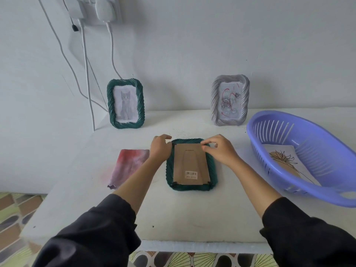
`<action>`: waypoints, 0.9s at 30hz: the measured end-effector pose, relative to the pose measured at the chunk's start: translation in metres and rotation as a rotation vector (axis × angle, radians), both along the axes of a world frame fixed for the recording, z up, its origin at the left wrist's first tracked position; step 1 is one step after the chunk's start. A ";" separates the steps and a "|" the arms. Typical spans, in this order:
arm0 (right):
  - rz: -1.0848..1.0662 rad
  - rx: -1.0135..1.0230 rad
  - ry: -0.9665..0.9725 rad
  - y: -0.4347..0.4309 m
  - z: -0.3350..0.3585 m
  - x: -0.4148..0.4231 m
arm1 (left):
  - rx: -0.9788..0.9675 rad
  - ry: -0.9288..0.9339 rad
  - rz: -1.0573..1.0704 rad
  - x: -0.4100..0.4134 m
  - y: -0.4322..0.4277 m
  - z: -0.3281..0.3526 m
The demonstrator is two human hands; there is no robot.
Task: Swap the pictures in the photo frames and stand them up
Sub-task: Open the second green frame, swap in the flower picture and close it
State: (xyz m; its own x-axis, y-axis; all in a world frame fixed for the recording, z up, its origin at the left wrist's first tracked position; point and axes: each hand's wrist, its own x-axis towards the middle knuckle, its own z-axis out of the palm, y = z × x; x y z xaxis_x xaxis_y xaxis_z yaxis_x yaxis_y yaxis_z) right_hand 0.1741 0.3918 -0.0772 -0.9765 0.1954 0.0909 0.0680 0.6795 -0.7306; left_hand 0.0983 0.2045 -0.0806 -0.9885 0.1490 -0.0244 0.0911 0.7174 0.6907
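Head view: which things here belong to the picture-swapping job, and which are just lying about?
Job: face-down green frame, held by left hand and right hand; standing cat frame; standing grey frame; flower drawing.
Lying about: pink cloth; purple basket; wall chargers.

A white flat table top (192, 218) stands against a plain white wall (212, 45). A folded cloth, red fading to lilac (129, 166), lies flat on the left side of the table. An oval purple plastic basket with slotted walls (331, 143) sits at the right edge, tilted. On the wall at far left, a white socket plate (81, 6) carries a white plug adapter (106, 8). White cables (86, 74) hang down from it behind the table. The floor covering (11, 218) at near left shows a green, brown and grey pattern.
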 end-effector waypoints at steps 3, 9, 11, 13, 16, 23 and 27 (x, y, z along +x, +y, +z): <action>-0.051 0.068 -0.029 0.006 -0.007 -0.015 | 0.001 0.005 -0.082 -0.007 -0.001 -0.001; -0.032 0.117 -0.033 0.010 -0.018 -0.032 | 0.029 0.013 -0.152 -0.016 -0.003 -0.005; -0.026 0.124 -0.013 0.011 -0.018 -0.035 | 0.042 0.013 -0.163 -0.022 -0.004 -0.008; -0.013 0.133 -0.003 0.013 -0.016 -0.039 | 0.047 0.012 -0.178 -0.028 -0.006 -0.009; 0.000 0.153 0.004 0.014 -0.013 -0.044 | 0.027 0.019 -0.208 -0.032 -0.006 -0.007; -0.021 0.216 -0.007 0.007 -0.009 -0.050 | -0.042 0.080 -0.159 -0.033 0.003 -0.009; -0.037 0.226 0.001 0.004 -0.009 -0.051 | -0.080 0.111 -0.109 -0.031 0.009 -0.010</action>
State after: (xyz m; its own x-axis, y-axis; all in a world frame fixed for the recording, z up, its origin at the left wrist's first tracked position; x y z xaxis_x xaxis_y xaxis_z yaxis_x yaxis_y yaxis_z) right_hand 0.1236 0.3959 -0.0858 -0.9689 0.2054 0.1378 0.0948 0.8230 -0.5600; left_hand 0.0669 0.2135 -0.0908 -0.9640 0.2572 0.0679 0.2437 0.7517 0.6128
